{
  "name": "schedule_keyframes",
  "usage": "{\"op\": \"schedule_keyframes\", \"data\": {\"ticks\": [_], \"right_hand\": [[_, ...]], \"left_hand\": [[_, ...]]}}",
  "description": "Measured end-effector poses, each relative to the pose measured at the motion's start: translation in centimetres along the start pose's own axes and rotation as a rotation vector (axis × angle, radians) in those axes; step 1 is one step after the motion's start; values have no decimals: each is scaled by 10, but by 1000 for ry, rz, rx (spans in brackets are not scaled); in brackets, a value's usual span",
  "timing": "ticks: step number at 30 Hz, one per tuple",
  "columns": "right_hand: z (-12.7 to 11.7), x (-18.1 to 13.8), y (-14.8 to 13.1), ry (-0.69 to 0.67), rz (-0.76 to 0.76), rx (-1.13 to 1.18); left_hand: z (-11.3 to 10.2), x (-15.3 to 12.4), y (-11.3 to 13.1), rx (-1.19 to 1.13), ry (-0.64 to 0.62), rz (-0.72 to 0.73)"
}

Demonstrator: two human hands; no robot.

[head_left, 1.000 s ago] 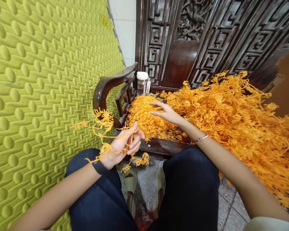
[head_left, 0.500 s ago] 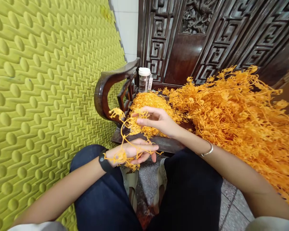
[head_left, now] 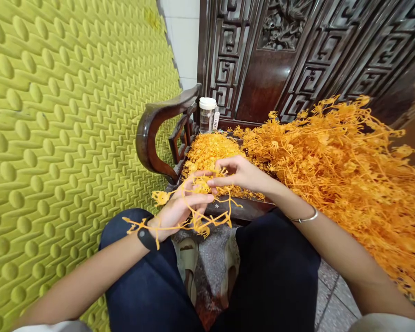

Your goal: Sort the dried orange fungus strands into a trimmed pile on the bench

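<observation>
My left hand (head_left: 180, 210) is closed round a branching orange plastic sprig (head_left: 197, 220) held above my knees. My right hand (head_left: 240, 174) meets it from the right, its fingertips pinched on a small piece at the sprig's top end. Just behind both hands lies a heap of small loose orange pieces (head_left: 210, 150) on the dark wooden bench seat (head_left: 249, 210). A much larger pile of uncut orange sprigs (head_left: 349, 175) fills the bench to the right of my right forearm.
A white-lidded clear jar (head_left: 207, 113) stands at the bench's back corner beside the curved wooden armrest (head_left: 152, 133). A yellow-green textured foam mat (head_left: 62, 115) leans along the left. Carved dark wood panels (head_left: 297, 50) rise behind. My legs and sandals are below.
My right hand drew back from the loose-piece heap to the sprig and pinched its top. My left hand rose slightly and turned the sprig toward it.
</observation>
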State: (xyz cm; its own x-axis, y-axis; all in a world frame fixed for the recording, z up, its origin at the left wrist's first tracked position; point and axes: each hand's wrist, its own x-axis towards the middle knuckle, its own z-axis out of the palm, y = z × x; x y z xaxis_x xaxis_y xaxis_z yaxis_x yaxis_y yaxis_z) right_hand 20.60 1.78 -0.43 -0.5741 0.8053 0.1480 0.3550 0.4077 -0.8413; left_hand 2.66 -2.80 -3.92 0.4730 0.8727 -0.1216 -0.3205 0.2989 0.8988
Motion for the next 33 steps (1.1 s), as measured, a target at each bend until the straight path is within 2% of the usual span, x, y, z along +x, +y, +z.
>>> {"op": "schedule_keyframes", "data": {"ticks": [3,7,11,13,18,23,26,30,33], "right_hand": [[-1,0,3,-29,-26,-97],[2,-1,3,-17,-23,-180],[6,-1,2,-3,-24,-17],[8,0,3,45,-23,40],[7,2,6,118,-90,-4],[9,4,6,244,-56,179],[12,5,5,320,-10,264],[18,9,5,456,-31,297],[23,14,3,535,-36,332]], "left_hand": [[1,0,-1,-16,-5,76],[0,7,-5,43,70,21],[0,12,-6,77,202,30],[-1,12,-7,77,209,29],[-1,11,-9,118,168,24],[-1,9,-8,128,139,98],[2,9,-6,61,171,85],[7,11,-2,-20,217,58],[10,14,0,-71,238,91]]}}
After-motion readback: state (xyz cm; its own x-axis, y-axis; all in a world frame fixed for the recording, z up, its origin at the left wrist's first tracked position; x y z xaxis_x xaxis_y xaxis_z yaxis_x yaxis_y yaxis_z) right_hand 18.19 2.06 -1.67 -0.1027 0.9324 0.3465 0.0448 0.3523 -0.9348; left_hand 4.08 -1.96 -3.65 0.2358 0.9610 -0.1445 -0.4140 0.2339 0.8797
